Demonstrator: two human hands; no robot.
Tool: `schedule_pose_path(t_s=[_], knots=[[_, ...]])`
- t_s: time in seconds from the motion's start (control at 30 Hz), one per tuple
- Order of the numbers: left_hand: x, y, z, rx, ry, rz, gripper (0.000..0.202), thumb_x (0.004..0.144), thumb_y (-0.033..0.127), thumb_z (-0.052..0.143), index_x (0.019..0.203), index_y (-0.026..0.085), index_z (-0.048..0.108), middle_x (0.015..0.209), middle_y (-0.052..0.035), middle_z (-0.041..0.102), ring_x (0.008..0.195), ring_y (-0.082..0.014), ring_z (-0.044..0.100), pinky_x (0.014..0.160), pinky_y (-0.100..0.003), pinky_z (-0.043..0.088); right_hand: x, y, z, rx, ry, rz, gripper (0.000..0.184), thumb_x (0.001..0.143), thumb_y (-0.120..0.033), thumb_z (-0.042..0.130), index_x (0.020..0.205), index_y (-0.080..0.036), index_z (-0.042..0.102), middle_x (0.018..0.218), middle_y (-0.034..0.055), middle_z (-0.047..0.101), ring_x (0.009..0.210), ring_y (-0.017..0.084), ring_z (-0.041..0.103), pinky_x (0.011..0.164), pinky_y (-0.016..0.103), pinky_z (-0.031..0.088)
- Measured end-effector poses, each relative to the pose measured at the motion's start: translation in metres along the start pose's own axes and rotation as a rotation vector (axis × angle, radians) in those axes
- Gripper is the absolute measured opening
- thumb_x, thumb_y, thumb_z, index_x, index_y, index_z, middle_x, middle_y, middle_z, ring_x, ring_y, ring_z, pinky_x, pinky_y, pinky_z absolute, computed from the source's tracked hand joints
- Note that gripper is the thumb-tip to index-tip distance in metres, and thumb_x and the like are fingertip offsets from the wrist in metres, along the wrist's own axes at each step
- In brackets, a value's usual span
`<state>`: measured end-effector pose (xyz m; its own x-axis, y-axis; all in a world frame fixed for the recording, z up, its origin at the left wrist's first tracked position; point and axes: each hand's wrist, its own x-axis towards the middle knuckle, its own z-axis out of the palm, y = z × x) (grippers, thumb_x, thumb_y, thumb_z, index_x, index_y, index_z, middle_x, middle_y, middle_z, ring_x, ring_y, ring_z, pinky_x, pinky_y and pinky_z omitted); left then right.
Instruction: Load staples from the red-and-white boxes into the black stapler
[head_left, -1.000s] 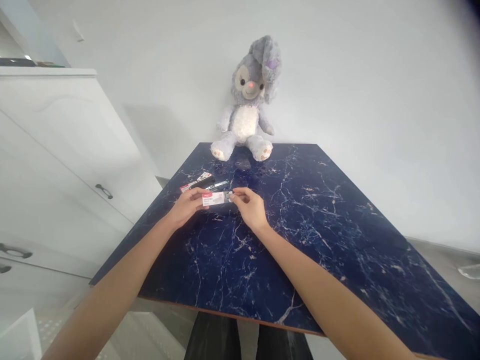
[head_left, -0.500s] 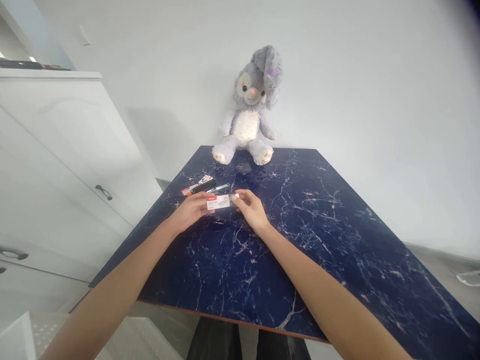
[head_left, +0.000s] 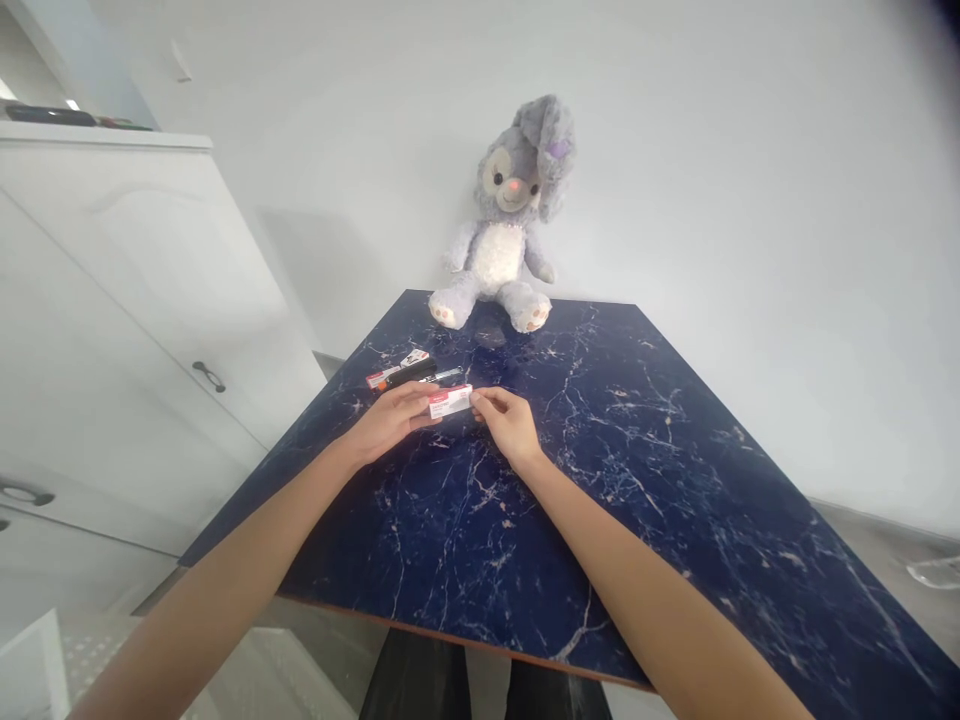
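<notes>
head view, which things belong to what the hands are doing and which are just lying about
In use: small white-and-red box, held between left hand and right hand.
Lying about: black stapler-like tool, second small box beside it, plush rabbit at the far edge of the table.

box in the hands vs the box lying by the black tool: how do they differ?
The held box is pinched at its ends between the left hand and right hand; the far box lies untouched on the table beside the black tool. The held box is nearer; the far box lies farther back, leftward. The held box shows a mostly white face; the far box shows a red end. Both are small red-and-white cartons.
</notes>
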<state>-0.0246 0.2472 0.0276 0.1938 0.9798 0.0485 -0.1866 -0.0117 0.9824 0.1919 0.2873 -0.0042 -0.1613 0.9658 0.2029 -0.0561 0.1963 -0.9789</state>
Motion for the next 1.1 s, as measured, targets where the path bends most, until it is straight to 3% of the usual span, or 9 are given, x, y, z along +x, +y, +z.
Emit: schedule_pose_path(t_s=[0.2, 0.4, 0.53, 0.63, 0.7, 0.77, 0.83, 0.93, 1.1], knots=[[-0.002, -0.004, 0.006, 0.248, -0.010, 0.068, 0.031, 0.086, 0.042, 0.072, 0.110, 0.023, 0.072, 0.117, -0.0079, 0.071, 0.103, -0.0237, 0.069, 0.091, -0.040, 0.060, -0.002, -0.006, -0.001, -0.031, -0.123, -0.040, 0.030, 0.084, -0.040, 0.067, 0.109, -0.023, 0.072, 0.109, 0.0054, 0.076, 0.092, 0.021, 0.071, 0.080, 0.033, 0.056], [-0.003, 0.000, 0.001, 0.361, 0.121, 0.133, 0.036, 0.093, 0.053, 0.056, 0.107, 0.022, 0.067, 0.097, -0.0076, 0.073, 0.083, -0.0243, 0.071, 0.073, -0.037, 0.060, -0.011, -0.010, 0.005, -0.106, -0.253, -0.043, 0.049, 0.084, -0.034, 0.068, 0.131, -0.026, 0.057, 0.113, 0.0060, 0.075, 0.090, 0.020, 0.072, 0.086, 0.037, 0.056], [-0.006, 0.009, -0.007, 0.876, 0.453, 0.320, 0.018, 0.087, 0.035, 0.064, 0.100, 0.024, 0.069, 0.089, -0.0049, 0.072, 0.072, -0.0217, 0.066, 0.078, -0.036, 0.052, -0.008, -0.003, 0.013, -0.390, -0.128, -0.052, 0.048, 0.084, -0.030, 0.066, 0.131, -0.025, 0.057, 0.120, 0.0086, 0.073, 0.089, 0.022, 0.073, 0.087, 0.040, 0.056], [-0.006, 0.016, -0.025, 1.130, 0.675, 0.412, 0.025, 0.086, 0.024, 0.060, 0.110, 0.024, 0.068, 0.100, -0.0066, 0.072, 0.086, -0.0246, 0.066, 0.089, -0.038, 0.049, 0.010, 0.001, 0.023, -0.582, 0.030, -0.020, 0.051, 0.084, -0.024, 0.061, 0.134, -0.018, 0.055, 0.126, 0.0133, 0.069, 0.097, 0.025, 0.072, 0.094, 0.043, 0.054], [-0.003, 0.019, -0.041, 1.237, 0.648, 0.375, 0.034, 0.082, 0.022, 0.062, 0.117, 0.023, 0.066, 0.106, -0.0080, 0.072, 0.099, -0.0280, 0.065, 0.096, -0.040, 0.047, 0.026, 0.001, 0.032, -0.691, 0.099, -0.028, 0.057, 0.085, -0.022, 0.057, 0.140, -0.014, 0.051, 0.133, 0.0162, 0.064, 0.106, 0.029, 0.069, 0.100, 0.045, 0.050], [-0.001, 0.019, -0.054, 1.329, 0.528, 0.306, 0.044, 0.079, 0.025, 0.066, 0.123, 0.022, 0.065, 0.111, -0.0080, 0.073, 0.108, -0.0305, 0.063, 0.102, -0.044, 0.045, 0.040, 0.001, 0.042, -0.755, 0.196, -0.025, 0.064, 0.086, -0.021, 0.053, 0.148, -0.010, 0.042, 0.144, 0.0204, 0.055, 0.117, 0.032, 0.063, 0.102, 0.046, 0.048], [-0.001, 0.019, -0.063, 1.376, 0.434, 0.255, 0.048, 0.079, 0.029, 0.069, 0.126, 0.023, 0.064, 0.112, -0.0069, 0.074, 0.110, -0.0313, 0.062, 0.103, -0.045, 0.045, 0.050, 0.002, 0.050, -0.777, 0.229, -0.014, 0.069, 0.086, -0.020, 0.050, 0.152, -0.006, 0.035, 0.143, 0.0222, 0.056, 0.120, 0.034, 0.060, 0.101, 0.047, 0.048], [-0.001, 0.018, -0.069, 1.365, 0.406, 0.239, 0.048, 0.081, 0.033, 0.071, 0.127, 0.023, 0.063, 0.110, -0.0054, 0.075, 0.110, -0.0300, 0.063, 0.097, -0.043, 0.048, 0.054, 0.008, 0.057, -0.819, 0.077, -0.134, 0.074, 0.084, -0.017, 0.050, 0.154, -0.002, 0.031, 0.125, 0.0180, 0.068, 0.119, 0.035, 0.055, 0.104, 0.047, 0.044], [-0.001, 0.018, -0.069, 1.308, 0.426, 0.219, 0.049, 0.080, 0.034, 0.075, 0.126, 0.025, 0.063, 0.107, -0.0044, 0.076, 0.107, -0.0277, 0.065, 0.094, -0.041, 0.049, 0.050, 0.015, 0.058, -0.812, -0.089, -0.276, 0.074, 0.085, -0.017, 0.047, 0.154, -0.001, 0.030, 0.125, 0.0137, 0.071, 0.122, 0.033, 0.048, 0.111, 0.046, 0.039]])
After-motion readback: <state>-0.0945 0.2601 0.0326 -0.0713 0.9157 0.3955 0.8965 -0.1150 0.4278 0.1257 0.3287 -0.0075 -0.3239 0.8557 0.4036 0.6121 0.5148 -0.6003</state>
